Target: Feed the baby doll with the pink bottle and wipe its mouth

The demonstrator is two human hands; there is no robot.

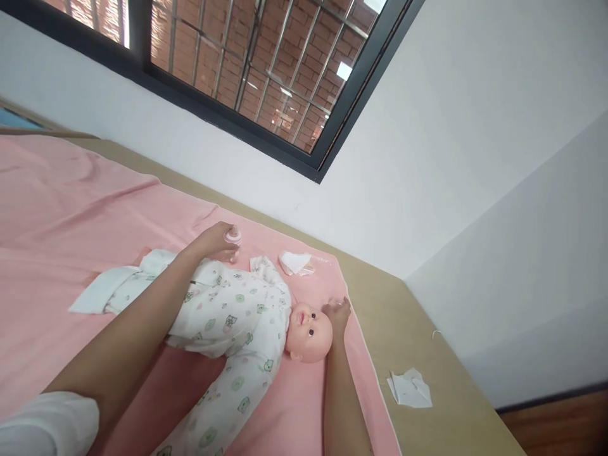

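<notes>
A baby doll (pixel 308 332) in white printed clothes (pixel 237 310) lies on its back on a pink blanket (pixel 95 209), its head toward the right. Reaching across the doll's body, my left hand (pixel 216 242) is closed around a baby bottle (pixel 232 235), whose clear, pinkish teat end shows above the fingers. My right hand (pixel 338 313) is beside the top of the doll's head, its fingers curled around something small and clear that I cannot make out. Between the hands, near the blanket's far edge, lies a folded white cloth or tissue (pixel 294 262) with clear plastic by it.
A crumpled white tissue (pixel 411 387) rests on the tan surface (pixel 380 297) to the right of the blanket. White walls (pixel 475 158) rise behind and at the right. A dark-framed window (pixel 323 152) with metal bars is above the far edge.
</notes>
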